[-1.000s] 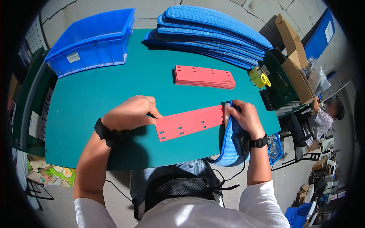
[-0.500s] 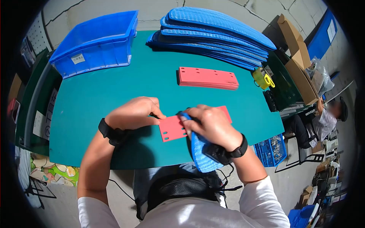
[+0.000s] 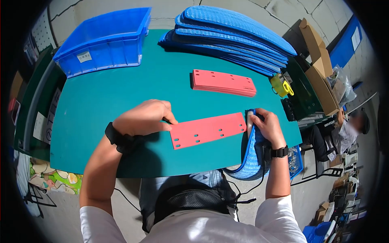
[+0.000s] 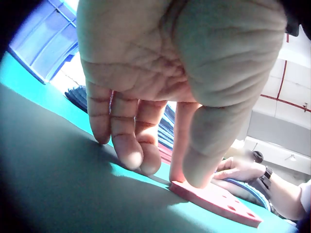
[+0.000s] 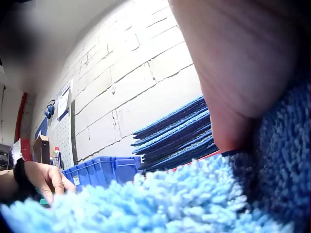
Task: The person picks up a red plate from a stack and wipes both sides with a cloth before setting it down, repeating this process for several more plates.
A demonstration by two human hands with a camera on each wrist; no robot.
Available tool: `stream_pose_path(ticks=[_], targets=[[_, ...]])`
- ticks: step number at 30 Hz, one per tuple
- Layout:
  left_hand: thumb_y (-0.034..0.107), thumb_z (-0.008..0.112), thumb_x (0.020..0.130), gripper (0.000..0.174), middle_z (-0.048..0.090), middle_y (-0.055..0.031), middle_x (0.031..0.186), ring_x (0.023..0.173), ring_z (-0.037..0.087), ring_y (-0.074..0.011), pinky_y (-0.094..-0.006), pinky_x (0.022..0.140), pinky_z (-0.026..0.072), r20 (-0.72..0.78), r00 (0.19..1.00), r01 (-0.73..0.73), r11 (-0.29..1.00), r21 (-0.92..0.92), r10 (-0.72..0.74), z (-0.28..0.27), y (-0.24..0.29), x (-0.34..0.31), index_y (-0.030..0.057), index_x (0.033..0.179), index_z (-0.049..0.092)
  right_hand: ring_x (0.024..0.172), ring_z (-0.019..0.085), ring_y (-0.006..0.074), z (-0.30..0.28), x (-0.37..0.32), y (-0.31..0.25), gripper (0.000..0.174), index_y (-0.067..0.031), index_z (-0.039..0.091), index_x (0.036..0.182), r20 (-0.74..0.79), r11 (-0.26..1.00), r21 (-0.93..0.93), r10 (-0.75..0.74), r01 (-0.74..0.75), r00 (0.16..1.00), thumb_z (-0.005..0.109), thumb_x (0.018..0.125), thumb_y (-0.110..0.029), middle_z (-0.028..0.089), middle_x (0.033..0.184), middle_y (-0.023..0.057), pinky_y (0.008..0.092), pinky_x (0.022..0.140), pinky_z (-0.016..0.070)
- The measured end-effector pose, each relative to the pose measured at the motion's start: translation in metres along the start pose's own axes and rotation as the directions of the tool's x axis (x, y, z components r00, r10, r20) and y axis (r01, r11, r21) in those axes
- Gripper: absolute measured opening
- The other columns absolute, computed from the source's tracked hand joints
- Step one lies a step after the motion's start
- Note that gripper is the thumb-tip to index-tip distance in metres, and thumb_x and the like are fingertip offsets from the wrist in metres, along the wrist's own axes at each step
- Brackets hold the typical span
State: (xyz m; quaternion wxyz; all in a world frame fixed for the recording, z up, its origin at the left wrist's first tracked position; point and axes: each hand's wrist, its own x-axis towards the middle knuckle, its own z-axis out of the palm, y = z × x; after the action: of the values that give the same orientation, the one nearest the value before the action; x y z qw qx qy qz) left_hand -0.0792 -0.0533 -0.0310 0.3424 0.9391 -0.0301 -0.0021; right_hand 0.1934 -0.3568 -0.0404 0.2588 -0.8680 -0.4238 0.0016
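A flat red plate with slotted holes [image 3: 208,130] lies on the green table. My left hand [image 3: 148,116] pinches its left corner between thumb and forefinger; the left wrist view shows both fingertips at the corner of the plate [image 4: 218,201], the other fingers hanging loose. At the plate's right end, my right hand [image 3: 268,127] grips the bound edge of a blue mop pad [image 3: 253,156], thumb on the near side. The pad hangs down past the table's front edge, and its shaggy pile [image 5: 146,199] fills the bottom of the right wrist view.
Behind the plate sits a stack of similar red plates [image 3: 223,83]. Further back are a pile of blue mop pads [image 3: 235,38] and a blue bin [image 3: 103,46]. Yellow-handled scissors [image 3: 287,88] stand at the right edge near a cardboard box [image 3: 320,83]. Another person [image 3: 346,129] sits at far right.
My right hand swept left across the plate with the mop pad, covering its middle, and is now back at the right end. The left hand keeps its hold on the corner.
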Motion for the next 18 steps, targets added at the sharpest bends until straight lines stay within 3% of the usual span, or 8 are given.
stream_pose_path(ticks=[4, 6, 8, 9, 10, 12, 13, 18], targets=[[0.026, 0.076, 0.081, 0.029, 0.065, -0.0119, 0.09, 0.085, 0.061, -0.0283, -0.0375, 0.075, 0.0474, 0.01, 0.999, 0.037, 0.999, 0.007, -0.037, -0.001, 0.004, -0.001, 0.0053, 0.102, 0.075, 0.072, 0.067, 0.0353, -0.001, 0.0, -0.004, 0.026, -0.0013, 0.071, 0.101, -0.002, 1.0, 0.012, 0.001, -0.001, 1.0, 0.07, 0.087, -0.024, 0.067, 0.078, 0.0214, 0.0403, 0.065, 0.051], [0.029, 0.075, 0.082, 0.03, 0.065, -0.012, 0.091, 0.086, 0.061, -0.0287, -0.0382, 0.076, 0.0478, 0.018, 0.998, 0.059, 0.998, 0.034, -0.059, -0.001, 0.005, 0.002, 0.0052, 0.101, 0.074, 0.074, 0.069, 0.0314, -0.002, -0.001, -0.006, 0.028, -0.0005, 0.07, 0.103, -0.001, 0.999, 0.033, 0.032, -0.032, 0.999, 0.07, 0.087, -0.024, 0.069, 0.081, 0.0199, 0.0391, 0.068, 0.0517], [0.034, 0.075, 0.082, 0.033, 0.064, -0.0122, 0.091, 0.087, 0.062, -0.0294, -0.039, 0.076, 0.0485, 0.016, 0.999, 0.038, 0.997, 0.067, -0.039, -0.001, 0.007, 0.005, 0.0052, 0.098, 0.073, 0.077, 0.069, 0.0252, 0.0, -0.001, -0.001, 0.029, 0.0008, 0.07, 0.104, 0.032, 0.981, 0.185, 0.05, -0.055, 0.998, 0.07, 0.087, -0.023, 0.071, 0.086, 0.0164, 0.0375, 0.071, 0.052], [0.035, 0.076, 0.08, 0.041, 0.064, -0.0141, 0.096, 0.092, 0.062, -0.031, -0.04, 0.08, 0.0485, 0.051, 0.996, 0.07, 0.994, 0.08, -0.075, -0.001, 0.011, 0.006, 0.0035, 0.105, 0.07, 0.077, 0.065, 0.016, 0.003, 0.001, 0.007, 0.026, 0.0015, 0.069, 0.103, 0.063, 0.965, 0.258, 0.039, -0.054, 0.997, 0.07, 0.089, -0.021, 0.071, 0.087, 0.009, 0.0324, 0.071, 0.0509], [0.035, 0.076, 0.08, 0.041, 0.064, -0.0141, 0.096, 0.092, 0.062, -0.031, -0.04, 0.08, 0.0485, 0.051, 0.996, 0.073, 0.993, 0.091, -0.078, 0.002, 0.017, 0.008, 0.0035, 0.105, 0.07, 0.077, 0.065, 0.016, 0.005, 0.001, 0.011, 0.026, 0.0015, 0.069, 0.103, 0.057, 0.963, 0.267, 0.035, -0.049, 0.998, 0.07, 0.089, -0.021, 0.071, 0.087, 0.009, 0.0324, 0.071, 0.0509], [0.036, 0.077, 0.079, 0.051, 0.063, -0.0162, 0.101, 0.099, 0.06, -0.033, -0.0411, 0.086, 0.0475, -0.032, 0.995, 0.103, 0.979, 0.174, -0.099, 0.013, 0.027, 0.01, 0.0004, 0.113, 0.066, 0.075, 0.06, 0.0098, 0.01, 0.0, 0.015, 0.021, 0.0008, 0.069, 0.1, 0.122, 0.832, 0.538, 0.082, -0.135, 0.989, 0.069, 0.091, -0.018, 0.068, 0.084, 0.003, 0.0269, 0.069, 0.0489], [0.034, 0.079, 0.077, 0.057, 0.062, -0.0181, 0.104, 0.104, 0.059, -0.0344, -0.0422, 0.09, 0.0462, -0.013, 0.994, 0.105, 0.973, 0.205, -0.104, 0.017, 0.032, 0.012, -0.0014, 0.117, 0.062, 0.074, 0.057, 0.0062, 0.01, -0.001, 0.012, 0.019, 0.0004, 0.068, 0.1, 0.128, 0.813, 0.565, 0.082, -0.14, 0.988, 0.069, 0.093, -0.017, 0.065, 0.082, -0.0003, 0.0232, 0.067, 0.0471], [0.021, 0.078, 0.075, 0.038, 0.061, -0.0172, 0.097, 0.099, 0.059, -0.0337, -0.0437, 0.086, 0.046, 0.005, 0.987, 0.156, 0.967, 0.2, -0.161, 0.015, 0.057, 0.021, 0.0008, 0.102, 0.061, 0.072, 0.058, 0.007, 0.009, -0.002, 0.012, 0.021, 0.0011, 0.069, 0.1, 0.129, 0.786, 0.602, 0.081, -0.143, 0.988, 0.069, 0.093, -0.019, 0.067, 0.084, 0.001, 0.0234, 0.066, 0.0478]])
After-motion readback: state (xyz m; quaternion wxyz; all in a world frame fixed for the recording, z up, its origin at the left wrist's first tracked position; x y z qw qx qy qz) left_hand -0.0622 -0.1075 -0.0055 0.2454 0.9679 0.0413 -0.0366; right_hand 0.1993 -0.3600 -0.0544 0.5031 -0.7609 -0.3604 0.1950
